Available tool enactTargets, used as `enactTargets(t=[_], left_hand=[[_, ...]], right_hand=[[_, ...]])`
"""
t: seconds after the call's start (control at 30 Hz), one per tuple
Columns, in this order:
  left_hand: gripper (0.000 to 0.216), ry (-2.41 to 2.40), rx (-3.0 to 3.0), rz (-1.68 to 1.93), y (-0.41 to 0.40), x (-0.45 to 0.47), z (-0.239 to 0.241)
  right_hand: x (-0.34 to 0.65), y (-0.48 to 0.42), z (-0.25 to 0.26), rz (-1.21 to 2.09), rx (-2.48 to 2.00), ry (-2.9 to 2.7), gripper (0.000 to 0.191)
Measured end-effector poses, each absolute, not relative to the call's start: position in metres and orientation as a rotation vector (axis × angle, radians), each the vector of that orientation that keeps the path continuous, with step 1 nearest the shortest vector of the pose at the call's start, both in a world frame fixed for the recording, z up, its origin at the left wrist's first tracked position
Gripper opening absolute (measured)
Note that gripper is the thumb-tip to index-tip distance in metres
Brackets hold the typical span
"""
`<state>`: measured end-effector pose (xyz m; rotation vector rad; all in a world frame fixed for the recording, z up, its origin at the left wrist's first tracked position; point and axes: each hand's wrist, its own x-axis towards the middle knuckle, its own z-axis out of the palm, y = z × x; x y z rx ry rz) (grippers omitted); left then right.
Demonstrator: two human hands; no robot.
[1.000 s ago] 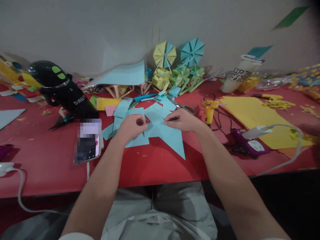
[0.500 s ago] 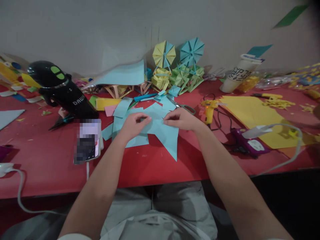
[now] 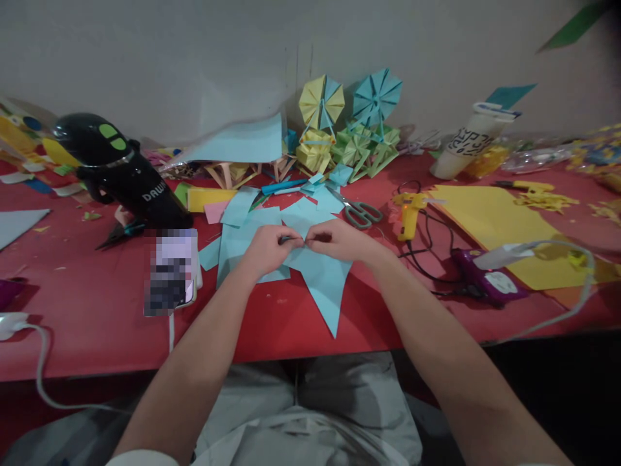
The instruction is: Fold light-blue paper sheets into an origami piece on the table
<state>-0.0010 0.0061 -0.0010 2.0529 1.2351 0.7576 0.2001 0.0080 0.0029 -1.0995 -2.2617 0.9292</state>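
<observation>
1. While both hands work close together over the red table (image 3: 310, 343), a blue pointed sheet (image 3: 324, 281) lies beneath and between them, one long tip aimed toward the person's lap.
2. The right hand (image 3: 334, 239) holds its thumb and fingertips narrow, pinching the sheet near its middle.
3. The left hand (image 3: 274, 247) is bent inward, thumb and fingers also drawn narrow, its fingertips just beside the right's; the knuckles cover the spot, so I cannot tell whether paper is caught there.
4. Loose blue papers (image 3: 245, 238) spread under and behind the left hand, with a small pink paper (image 3: 215, 212) at their far edge.
5. Grey-handled scissors (image 3: 358, 208) lie just beyond the right hand; a yellow glue gun (image 3: 410, 215) sits farther right, near a purple power strip (image 3: 485, 283) and large yellow sheets (image 3: 504, 236).
6. Near the left forearm is a phone (image 3: 172, 272), with a black bottle (image 3: 148, 191) behind it.
7. Against the wall stand folded-paper models (image 3: 317, 152), topped by round pleated discs (image 3: 377, 98).
</observation>
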Motion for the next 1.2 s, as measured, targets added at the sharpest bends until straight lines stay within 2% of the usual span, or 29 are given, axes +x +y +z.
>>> enactTargets(t=[0.23,0.47,0.57,0.7,1.03,1.2], left_hand=[[0.017,1.377,2.065,0.929,0.014,-0.018,0.004],[0.015,1.529,2.02,1.034,0.021,-0.031,0.004],[0.015,1.496,2.006,1.041,0.019,-0.028,0.005],[0.017,1.419,2.002,1.035,0.014,-0.018,0.007],[0.014,1.186,2.2,0.95,0.012,-0.014,0.004],[0.012,1.305,2.135,0.889,0.011,-0.016,0.005]], right_hand=[[0.222,0.014,0.009,1.075,-1.125,-2.225,0.015],[0.251,0.02,0.008,1.073,-1.409,-2.136,0.015],[0.247,0.02,0.007,0.92,-1.323,-1.967,0.019],[0.228,0.017,0.008,0.935,-1.189,-1.968,0.035],[0.203,0.011,0.003,0.877,-1.052,-2.175,0.028],[0.203,0.008,0.006,0.817,-1.068,-2.182,0.028]])
